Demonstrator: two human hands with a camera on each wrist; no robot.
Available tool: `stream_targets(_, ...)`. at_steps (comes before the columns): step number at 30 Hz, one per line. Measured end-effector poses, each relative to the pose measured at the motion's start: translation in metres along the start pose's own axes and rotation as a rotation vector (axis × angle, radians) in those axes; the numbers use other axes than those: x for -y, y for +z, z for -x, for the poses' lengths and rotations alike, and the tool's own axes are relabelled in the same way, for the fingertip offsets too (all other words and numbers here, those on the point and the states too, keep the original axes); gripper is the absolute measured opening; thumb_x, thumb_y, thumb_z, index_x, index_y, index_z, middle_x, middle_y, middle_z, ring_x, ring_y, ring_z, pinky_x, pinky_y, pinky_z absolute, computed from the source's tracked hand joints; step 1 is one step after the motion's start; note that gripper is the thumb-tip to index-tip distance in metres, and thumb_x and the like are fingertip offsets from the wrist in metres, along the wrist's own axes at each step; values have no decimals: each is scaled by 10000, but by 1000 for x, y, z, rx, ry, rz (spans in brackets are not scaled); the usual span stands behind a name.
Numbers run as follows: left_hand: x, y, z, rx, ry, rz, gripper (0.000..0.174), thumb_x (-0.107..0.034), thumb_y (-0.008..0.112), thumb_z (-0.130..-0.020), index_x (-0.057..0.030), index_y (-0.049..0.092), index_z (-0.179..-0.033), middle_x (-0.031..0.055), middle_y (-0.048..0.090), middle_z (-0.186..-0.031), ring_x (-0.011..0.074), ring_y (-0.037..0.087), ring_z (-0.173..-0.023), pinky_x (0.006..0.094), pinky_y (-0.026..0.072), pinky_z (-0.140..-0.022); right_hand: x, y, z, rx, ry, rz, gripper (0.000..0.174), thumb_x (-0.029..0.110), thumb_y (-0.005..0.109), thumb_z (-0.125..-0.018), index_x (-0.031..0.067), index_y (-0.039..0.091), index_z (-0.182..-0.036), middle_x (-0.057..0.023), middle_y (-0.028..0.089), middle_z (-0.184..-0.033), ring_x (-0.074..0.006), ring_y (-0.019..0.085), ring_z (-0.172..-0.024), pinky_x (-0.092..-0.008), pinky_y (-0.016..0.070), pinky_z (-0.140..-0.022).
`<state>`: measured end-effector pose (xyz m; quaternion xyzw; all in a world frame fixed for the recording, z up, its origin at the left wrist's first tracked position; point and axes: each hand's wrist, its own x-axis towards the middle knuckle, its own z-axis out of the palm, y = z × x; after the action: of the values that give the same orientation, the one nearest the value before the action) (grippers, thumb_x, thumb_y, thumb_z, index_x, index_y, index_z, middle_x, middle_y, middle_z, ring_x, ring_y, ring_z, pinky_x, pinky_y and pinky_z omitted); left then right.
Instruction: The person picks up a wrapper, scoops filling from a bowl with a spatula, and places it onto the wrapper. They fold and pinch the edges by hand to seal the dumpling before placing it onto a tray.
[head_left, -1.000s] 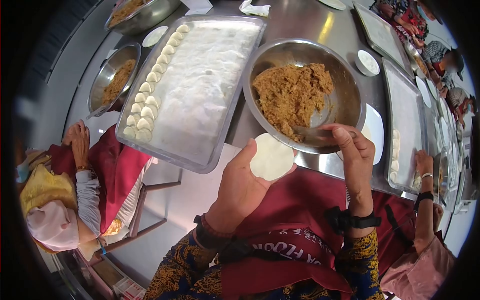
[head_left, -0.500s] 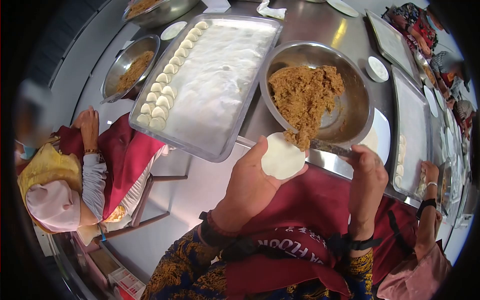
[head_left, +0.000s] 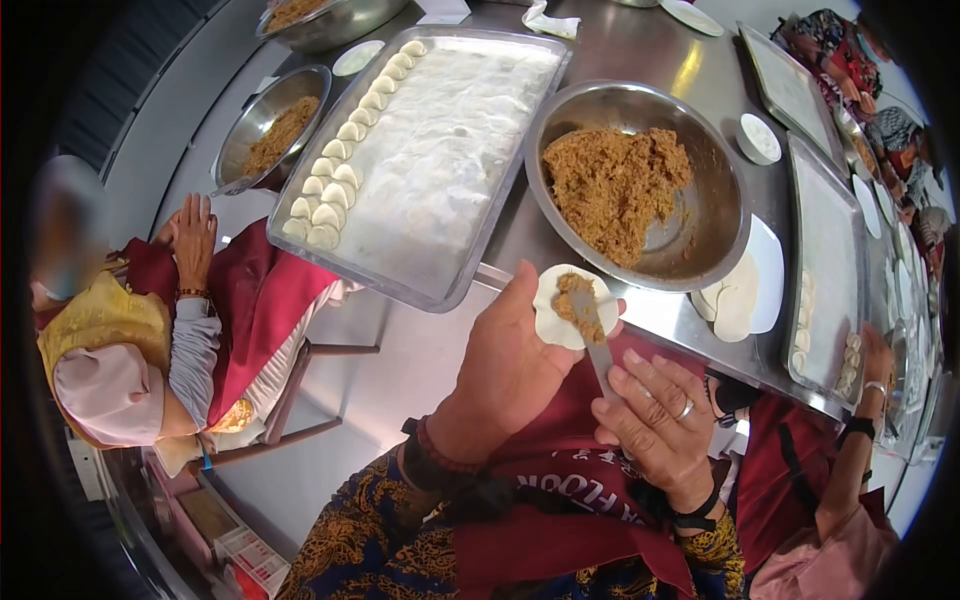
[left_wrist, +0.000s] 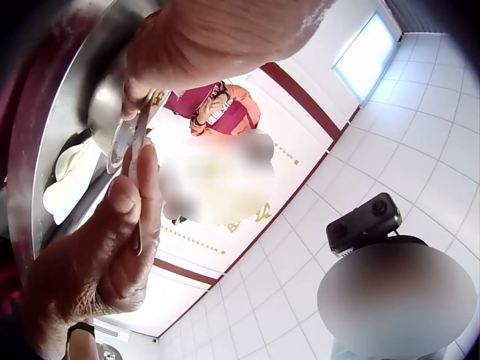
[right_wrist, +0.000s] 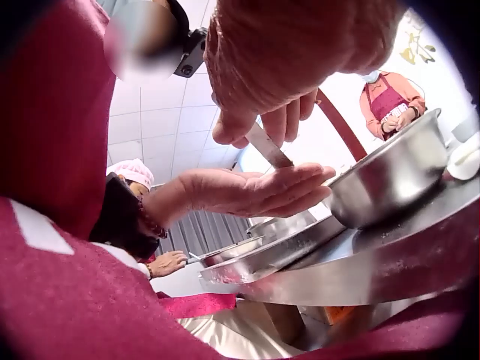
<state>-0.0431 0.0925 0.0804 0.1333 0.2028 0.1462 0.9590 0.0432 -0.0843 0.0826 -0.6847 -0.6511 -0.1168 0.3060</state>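
A round white wrapper (head_left: 549, 318) lies on the fingers of the left hand (head_left: 505, 375), palm up, with brown filling (head_left: 576, 305) on its middle. The right hand (head_left: 660, 425) grips a flat metal spatula (head_left: 601, 365), its tip on the filling. In the right wrist view the left hand (right_wrist: 251, 193) is flat beneath the spatula (right_wrist: 268, 145), under the right hand (right_wrist: 300, 56). The left wrist view shows the right hand (left_wrist: 105, 255) pinching the spatula (left_wrist: 138, 150). Behind the hands stands a steel bowl (head_left: 735, 200) of brown filling.
Left of the bowl lies a floured tray (head_left: 440, 180) with rows of folded dumplings (head_left: 322, 214). Spare wrappers (head_left: 738, 300) overlap a white plate (head_left: 768, 270) at the right. A small white bowl (head_left: 760, 138) and another tray (head_left: 825, 240) stand beyond. People sit on both sides.
The right hand has moved from the bowl to the left hand, carrying filling on the spatula. That filling is now on the wrapper, and the spare wrappers have come into fuller view.
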Motion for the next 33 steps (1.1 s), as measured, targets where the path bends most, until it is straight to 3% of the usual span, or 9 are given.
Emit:
stream_targets(6,-3,-11,-3,-13,23,47,584,-371,183,-1077,122,263,-1381,298,439,-1366,485,437,-1287,566,360,-1102,-8,-17,6,-75,242,-407,242,310,726,-778,114,723,-920,-110,719,-1063,-307,663,-1092,-434,499,-921)
stream_targets(9,-1,-13,-2,129,169,-600,584,-374,189,-1077,117,255,-1387,306,423,-1376,485,438,-1286,572,356,-1103,-12,-13,4,-192,359,-530,221,257,736,-761,95,727,-911,-132,728,-1031,-328,667,-1084,-435,489,-914)
stream_targets(11,0,-11,-1,49,8,-125,531,-347,202,-1087,86,403,-1321,194,501,-1356,271,506,-1261,399,449,-1070,-17,-6,0,-189,348,-488,205,168,755,-731,96,732,-922,-111,731,-1036,-327,666,-1088,-436,487,-903)
stream_targets(14,-1,-17,-2,121,131,-803,606,-400,193,-1073,118,296,-1371,312,464,-1337,477,461,-1268,559,358,-1109,-20,5,0,-66,266,-436,188,133,754,-727,109,736,-913,-75,733,-1052,-310,666,-1095,-437,487,-900)
stream_targets(17,-3,-10,0,-32,19,-42,607,-402,188,-1072,115,314,-1365,322,474,-1325,470,476,-1254,542,364,-1110,-16,4,5,-42,254,-441,138,129,761,-723,132,744,-860,-53,734,-1055,-294,662,-1105,-432,489,-899)
stream_targets(20,-5,-15,-2,-23,-62,26,605,-377,157,-1082,135,370,-1324,256,478,-1351,336,479,-1275,468,384,-1117,-17,-7,8,-61,284,-460,122,133,761,-730,133,744,-850,-69,742,-1015,-297,660,-1110,-432,490,-899)
stream_targets(27,-1,-25,-8,-17,-27,88,491,-337,285,-1082,81,419,-1302,190,541,-1300,297,531,-1225,432,419,-1083,-25,-3,5,-200,462,-490,69,111,736,-764,90,735,-829,-108,747,-965,-325,651,-1126,-429,472,-909)
stream_targets(29,-2,-29,-10,22,76,-707,603,-386,167,-1076,120,339,-1355,276,457,-1386,406,479,-1275,500,325,-1147,-30,-3,3,-120,435,-532,102,133,735,-773,70,739,-854,-155,735,-1003,-325,661,-1097,-399,472,-906)
stream_targets(33,-2,-27,-14,21,38,-576,607,-392,166,-1074,114,324,-1370,275,445,-1398,409,466,-1287,513,322,-1144,-36,-11,3,-140,431,-596,140,147,707,-837,38,724,-923,-231,688,-1119,-280,680,-1019,-370,502,-898)
